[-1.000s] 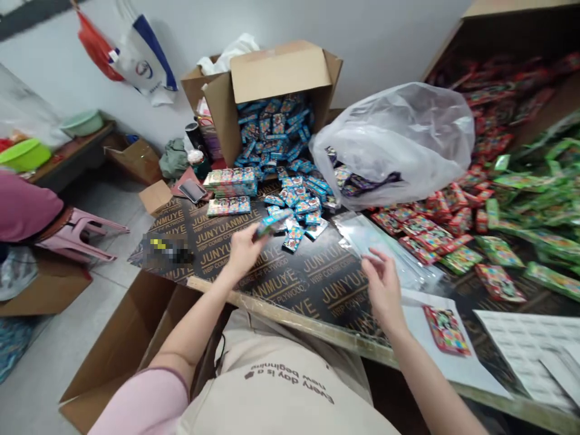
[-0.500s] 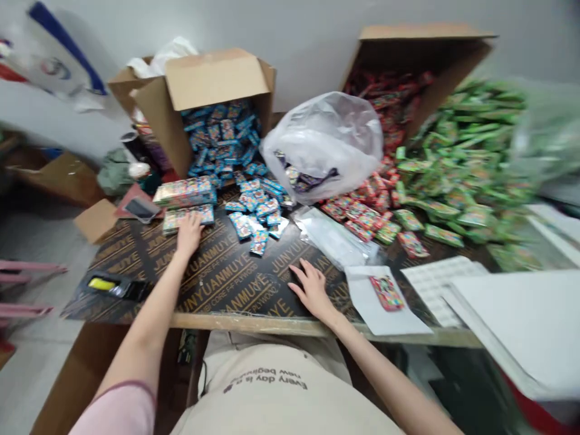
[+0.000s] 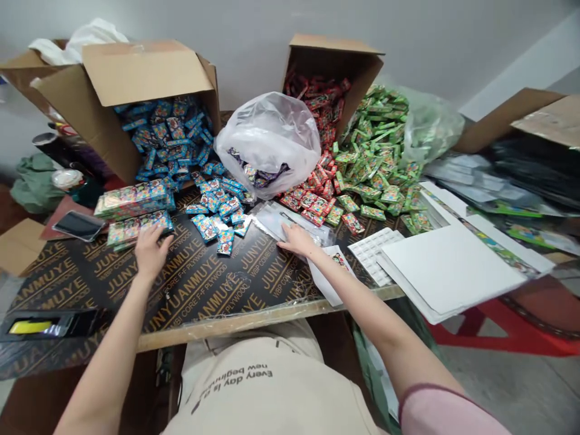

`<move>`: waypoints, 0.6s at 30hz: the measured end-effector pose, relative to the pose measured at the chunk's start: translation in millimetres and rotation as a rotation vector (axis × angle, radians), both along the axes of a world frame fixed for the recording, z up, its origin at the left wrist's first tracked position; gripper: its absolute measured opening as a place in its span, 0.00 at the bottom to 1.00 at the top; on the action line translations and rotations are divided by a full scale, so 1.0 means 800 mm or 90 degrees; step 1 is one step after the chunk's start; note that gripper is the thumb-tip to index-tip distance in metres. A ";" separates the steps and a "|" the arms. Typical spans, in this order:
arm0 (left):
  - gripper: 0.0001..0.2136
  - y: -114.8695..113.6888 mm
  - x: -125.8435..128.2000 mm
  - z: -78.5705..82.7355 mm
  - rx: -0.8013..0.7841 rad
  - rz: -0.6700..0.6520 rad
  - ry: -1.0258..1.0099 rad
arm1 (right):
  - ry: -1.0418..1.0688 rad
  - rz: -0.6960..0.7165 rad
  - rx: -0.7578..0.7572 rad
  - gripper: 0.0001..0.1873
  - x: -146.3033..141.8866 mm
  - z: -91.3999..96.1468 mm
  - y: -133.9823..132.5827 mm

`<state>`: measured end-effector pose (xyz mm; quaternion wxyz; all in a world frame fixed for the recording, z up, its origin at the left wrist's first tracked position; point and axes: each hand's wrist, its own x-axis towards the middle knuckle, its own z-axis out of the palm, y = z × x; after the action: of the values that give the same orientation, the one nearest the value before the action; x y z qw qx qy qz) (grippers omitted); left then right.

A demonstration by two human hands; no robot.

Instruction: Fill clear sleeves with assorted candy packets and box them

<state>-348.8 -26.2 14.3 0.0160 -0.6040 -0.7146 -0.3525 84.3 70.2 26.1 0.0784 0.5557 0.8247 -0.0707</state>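
My left hand [image 3: 151,251] rests at the near edge of a row of small colourful packets [image 3: 138,228], its thumb spread away from the fingers. Behind that row lies a second stack of packets [image 3: 131,198]. My right hand [image 3: 296,239] reaches onto a pile of clear plastic bags [image 3: 270,221], fingers stretched and apart, touching the top ones. Beside my right forearm is a white sheet [image 3: 324,283] with a red packet [image 3: 339,260] on it, partly hidden by the arm. Loose blue packets [image 3: 225,241] lie between my hands.
Cardboard boxes spill blue packets [image 3: 167,139] and red packets [image 3: 317,103]. A plastic bag [image 3: 272,130] holds purple packets. Green packets [image 3: 376,151] are heaped rightward. White boards [image 3: 457,266] overhang the table's right side. A phone [image 3: 78,225] and a black-and-yellow tool [image 3: 31,327] lie left.
My right hand has moved forward from the bare tabletop onto the clear plastic bags. My left hand stays at the packets. The view has swung to the right.
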 end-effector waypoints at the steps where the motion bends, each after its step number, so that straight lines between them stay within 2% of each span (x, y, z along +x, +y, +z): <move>1: 0.17 -0.007 0.025 0.006 0.007 -0.010 -0.034 | -0.005 0.016 0.003 0.34 -0.005 0.000 -0.002; 5: 0.12 -0.033 0.122 0.026 -0.052 -0.121 -0.175 | -0.023 0.050 -0.016 0.26 -0.015 0.001 -0.005; 8: 0.12 -0.039 0.171 0.036 -0.101 -0.198 -0.300 | -0.006 -0.007 0.021 0.22 -0.019 0.011 -0.004; 10: 0.15 -0.040 0.190 0.041 -0.110 -0.226 -0.405 | 0.101 -0.102 0.132 0.20 -0.020 0.028 -0.014; 12: 0.24 -0.043 0.204 0.047 -0.114 -0.216 -0.538 | 0.315 -0.192 0.251 0.18 -0.023 0.051 -0.039; 13: 0.30 -0.045 0.210 0.050 -0.118 -0.205 -0.613 | 0.449 -0.222 0.272 0.17 -0.028 0.061 -0.056; 14: 0.35 -0.047 0.216 0.054 -0.123 -0.201 -0.691 | 0.588 -0.244 0.254 0.17 -0.036 0.068 -0.076; 15: 0.39 -0.049 0.222 0.058 -0.124 -0.211 -0.772 | 0.718 -0.256 0.182 0.16 -0.047 0.072 -0.096; 17: 0.41 -0.056 0.236 0.067 -0.145 -0.276 -0.940 | 0.910 -0.281 -0.077 0.17 -0.072 0.069 -0.134; 18: 0.40 -0.060 0.243 0.072 -0.169 -0.319 -1.021 | 0.954 -0.286 -0.214 0.19 -0.084 0.064 -0.150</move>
<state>-154.5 -74.2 72.0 -0.6447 -0.3087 -0.3903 -0.5802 16.8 -49.6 76.9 -0.4298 0.4937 0.5048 -0.5627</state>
